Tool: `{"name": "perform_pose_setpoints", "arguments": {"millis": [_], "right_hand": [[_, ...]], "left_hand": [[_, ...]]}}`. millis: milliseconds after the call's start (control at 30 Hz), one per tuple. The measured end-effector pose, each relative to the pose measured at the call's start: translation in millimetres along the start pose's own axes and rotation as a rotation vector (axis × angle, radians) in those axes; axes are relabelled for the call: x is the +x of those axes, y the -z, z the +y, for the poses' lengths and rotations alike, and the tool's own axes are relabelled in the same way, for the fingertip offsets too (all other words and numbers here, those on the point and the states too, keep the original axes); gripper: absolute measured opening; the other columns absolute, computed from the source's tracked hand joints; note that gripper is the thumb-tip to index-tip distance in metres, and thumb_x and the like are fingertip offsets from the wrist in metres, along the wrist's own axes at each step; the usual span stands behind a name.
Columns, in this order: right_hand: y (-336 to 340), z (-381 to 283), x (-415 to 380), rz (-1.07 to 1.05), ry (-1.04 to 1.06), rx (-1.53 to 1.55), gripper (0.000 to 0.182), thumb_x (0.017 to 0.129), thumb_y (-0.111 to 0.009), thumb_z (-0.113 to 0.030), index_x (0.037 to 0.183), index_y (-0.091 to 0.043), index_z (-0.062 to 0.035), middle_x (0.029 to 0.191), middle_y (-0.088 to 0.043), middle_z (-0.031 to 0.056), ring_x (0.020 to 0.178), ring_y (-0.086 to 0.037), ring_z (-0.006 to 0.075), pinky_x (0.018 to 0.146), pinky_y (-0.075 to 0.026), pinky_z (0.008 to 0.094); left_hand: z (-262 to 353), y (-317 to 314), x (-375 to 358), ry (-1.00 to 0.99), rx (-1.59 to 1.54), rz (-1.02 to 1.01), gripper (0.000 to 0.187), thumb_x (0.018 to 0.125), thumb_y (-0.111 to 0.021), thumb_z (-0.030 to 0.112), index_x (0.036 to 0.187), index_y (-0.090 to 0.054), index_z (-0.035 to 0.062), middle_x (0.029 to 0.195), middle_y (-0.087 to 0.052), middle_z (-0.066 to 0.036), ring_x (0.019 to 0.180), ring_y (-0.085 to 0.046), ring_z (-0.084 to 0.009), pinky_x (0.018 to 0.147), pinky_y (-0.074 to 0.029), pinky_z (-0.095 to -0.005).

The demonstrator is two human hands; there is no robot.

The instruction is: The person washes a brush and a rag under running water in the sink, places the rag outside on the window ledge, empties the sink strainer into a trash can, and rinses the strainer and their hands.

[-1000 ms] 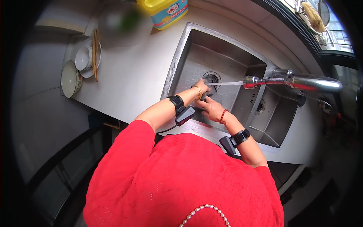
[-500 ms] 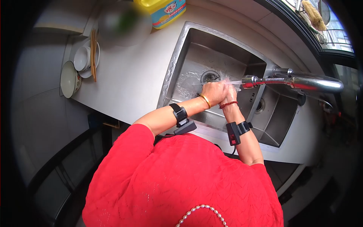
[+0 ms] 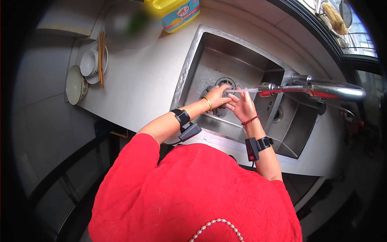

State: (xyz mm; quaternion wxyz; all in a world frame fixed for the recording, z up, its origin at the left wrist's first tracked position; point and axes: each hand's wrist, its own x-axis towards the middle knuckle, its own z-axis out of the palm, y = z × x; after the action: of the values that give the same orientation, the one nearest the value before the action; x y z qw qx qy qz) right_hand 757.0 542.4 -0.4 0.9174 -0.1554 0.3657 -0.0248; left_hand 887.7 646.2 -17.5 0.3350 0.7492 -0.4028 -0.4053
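My left hand, with a gold bangle at the wrist, is over the sink basin with its fingers stretched apart. Beneath and beside it, a wet dark grey cloth-like bundle rests near the drain, partly covered by the hand. My right hand is palm up with spread fingers, close to the left fingertips; a red bead bracelet circles that wrist. Water runs from the faucet head across the fingers of both hands. Neither hand visibly grips anything.
The steel sink has a second, smaller basin on the right. A yellow jug stands behind on the counter. At left are bowls and chopsticks. A blurred round object is at the back left.
My hands were pressed together under the water; they have parted and opened. The left moved slightly left, and the grey bundle now shows in the sink below it.
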Motion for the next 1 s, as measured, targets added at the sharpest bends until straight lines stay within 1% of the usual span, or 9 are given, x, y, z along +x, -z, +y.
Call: {"name": "perform_pose_setpoints", "arguments": {"millis": [100, 233, 333, 400, 467, 533, 733, 767, 1000], "right_hand": [[7, 7, 9, 0.172, 0.069, 0.020, 0.039, 0.091, -0.035, -0.039, 0.123, -0.035, -0.0172, 0.105, -0.052, 0.0144, 0.096, -0.051, 0.0287, 0.083, -0.042, 0.0419], [24, -3, 31, 0.194, -0.146, 0.143, 0.042, 0.084, -0.051, -0.040, 0.118, -0.040, -0.0183, 0.103, -0.052, 0.0124, 0.088, -0.055, 0.0285, 0.076, -0.047, 0.0438], [-25, 11, 27, 0.245, 0.369, 0.129, 0.039, 0.079, -0.056, -0.042, 0.098, -0.051, -0.0090, 0.091, -0.057, 0.0083, 0.080, -0.057, 0.0243, 0.069, -0.049, 0.0393], [53, 44, 79, -0.321, 0.485, 0.319, 0.035, 0.079, -0.057, -0.040, 0.095, -0.052, -0.0080, 0.090, -0.057, 0.0071, 0.078, -0.057, 0.0242, 0.067, -0.049, 0.0391], [12, 4, 40, 0.417, 0.101, 0.165, 0.025, 0.083, -0.053, -0.029, 0.094, -0.051, -0.0070, 0.089, -0.057, 0.0054, 0.075, -0.057, 0.0239, 0.066, -0.049, 0.0388], [-13, 7, 34, 0.364, 0.128, 0.069, 0.019, 0.085, -0.050, -0.023, 0.095, -0.050, -0.0064, 0.088, -0.056, 0.0061, 0.076, -0.056, 0.0220, 0.068, -0.048, 0.0372], [-8, 10, 39, 0.326, 0.349, 0.006, 0.021, 0.087, -0.048, -0.016, 0.105, -0.046, -0.0062, 0.103, -0.050, 0.0080, 0.098, -0.049, 0.0224, 0.087, -0.041, 0.0383], [-5, 4, 34, 0.301, 0.273, 0.089, 0.023, 0.087, -0.048, -0.018, 0.107, -0.045, -0.0067, 0.105, -0.048, 0.0079, 0.099, -0.047, 0.0232, 0.088, -0.040, 0.0386], [-17, -15, 14, 0.190, 0.143, 0.170, 0.041, 0.086, -0.050, -0.028, 0.119, -0.036, -0.0088, 0.118, -0.040, 0.0156, 0.104, -0.043, 0.0332, 0.087, -0.037, 0.0465]], "left_hand": [[5, -24, -2, -0.066, 0.072, 0.229, 0.026, 0.073, -0.062, 0.022, 0.093, -0.057, 0.0059, 0.087, -0.051, -0.016, 0.077, -0.054, -0.0340, 0.070, -0.044, -0.0394], [75, -2, -29, -0.285, 0.074, -0.041, 0.028, 0.075, -0.058, 0.035, 0.085, -0.057, 0.0090, 0.080, -0.050, -0.011, 0.074, -0.055, -0.0295, 0.065, -0.045, -0.0381], [96, 0, -26, -0.267, 0.050, 0.095, 0.029, 0.077, -0.054, 0.036, 0.075, -0.059, 0.0078, 0.070, -0.056, -0.012, 0.066, -0.057, -0.0307, 0.060, -0.046, -0.0395], [83, -10, -8, -0.301, 0.065, 0.246, 0.027, 0.077, -0.053, 0.033, 0.074, -0.061, 0.0078, 0.069, -0.059, -0.014, 0.064, -0.058, -0.0311, 0.059, -0.046, -0.0403], [60, -16, 14, -0.213, 0.125, 0.344, 0.023, 0.078, -0.051, 0.028, 0.075, -0.057, 0.0071, 0.070, -0.059, -0.015, 0.066, -0.058, -0.0330, 0.058, -0.046, -0.0419], [36, -8, 28, 0.003, 0.198, 0.276, 0.019, 0.080, -0.049, 0.025, 0.080, -0.053, 0.0064, 0.072, -0.058, -0.016, 0.070, -0.057, -0.0353, 0.059, -0.046, -0.0428], [-10, 6, 8, -0.405, -0.009, 0.321, 0.032, 0.083, -0.048, 0.019, 0.112, -0.041, 0.0063, 0.113, -0.045, -0.019, 0.104, -0.046, -0.0362, 0.086, -0.040, -0.0407], [-15, 11, 1, -0.250, -0.233, 0.075, 0.051, 0.079, -0.055, 0.022, 0.122, -0.033, 0.0030, 0.122, -0.037, -0.017, 0.115, -0.036, -0.0352, 0.096, -0.031, -0.0394], [-6, -2, 3, -0.109, -0.152, 0.163, 0.069, 0.067, -0.067, 0.032, 0.123, -0.034, 0.0081, 0.119, -0.045, -0.019, 0.104, -0.048, -0.0361, 0.084, -0.042, -0.0403]]}}
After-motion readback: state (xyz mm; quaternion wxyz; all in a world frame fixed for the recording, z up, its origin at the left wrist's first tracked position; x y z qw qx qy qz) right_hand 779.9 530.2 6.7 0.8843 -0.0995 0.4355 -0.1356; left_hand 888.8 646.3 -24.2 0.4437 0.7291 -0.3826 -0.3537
